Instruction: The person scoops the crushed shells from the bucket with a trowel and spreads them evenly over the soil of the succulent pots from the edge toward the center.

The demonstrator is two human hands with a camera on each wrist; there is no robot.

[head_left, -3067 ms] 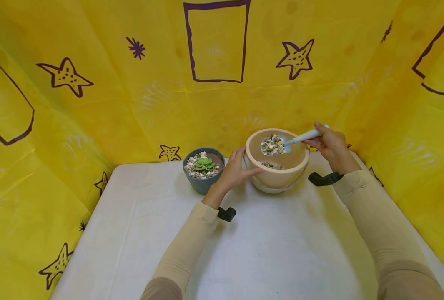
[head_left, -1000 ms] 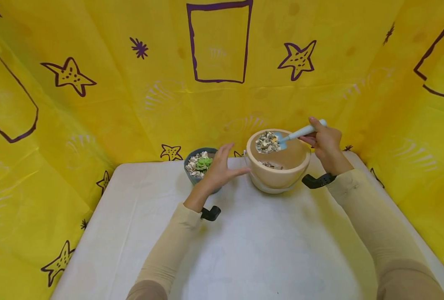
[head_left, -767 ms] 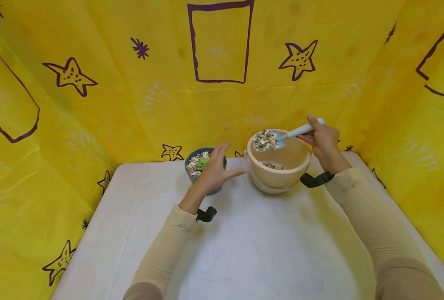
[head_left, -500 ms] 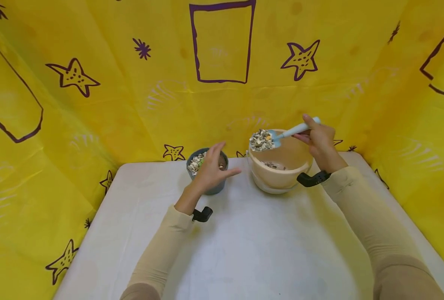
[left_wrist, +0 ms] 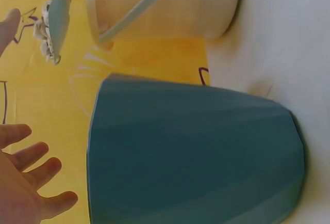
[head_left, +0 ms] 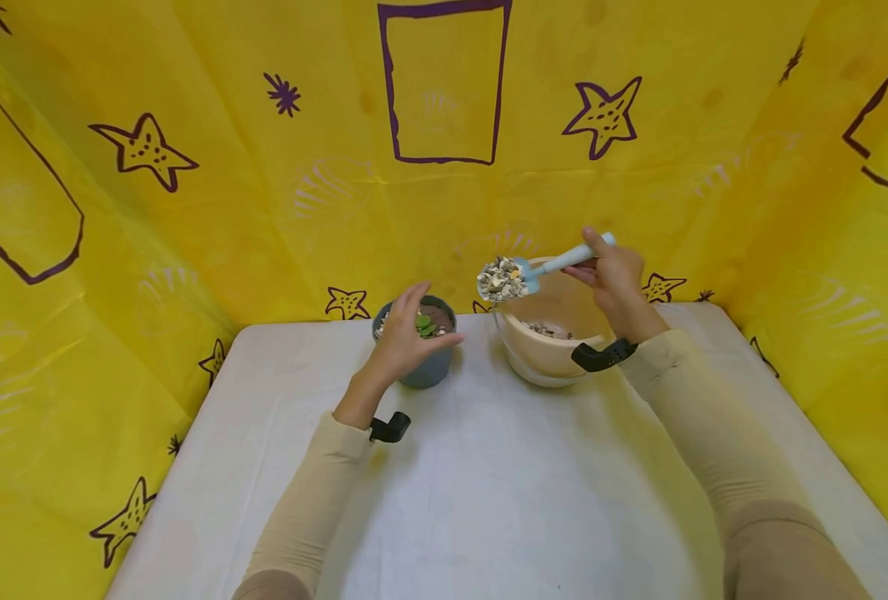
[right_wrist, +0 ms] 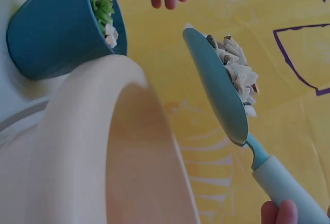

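Note:
My right hand [head_left: 618, 283] grips the pale handle of a small light-blue trowel [right_wrist: 219, 87]. Its blade is heaped with whitish stone or shell chips [head_left: 502, 278] and hangs over the left rim of the beige bucket [head_left: 541, 357]. More chips lie at the bottom of that bucket. My left hand [head_left: 406, 329] is spread above the blue-grey plant pot [left_wrist: 196, 152], thumb and fingers apart, holding nothing. Inside the pot a green succulent [right_wrist: 103, 7] stands among chips and brown soil; the hand hides part of it in the head view.
The pot and bucket stand side by side at the back of a white-covered table [head_left: 489, 483]. Close behind rises a yellow cloth backdrop [head_left: 323, 233] with purple drawings. A thin handle [left_wrist: 139, 10] hangs down the bucket's side.
My left hand has let go of the bucket's rim and moved left over the pot. The loaded trowel has moved left, from above the bucket's inside to its left rim.

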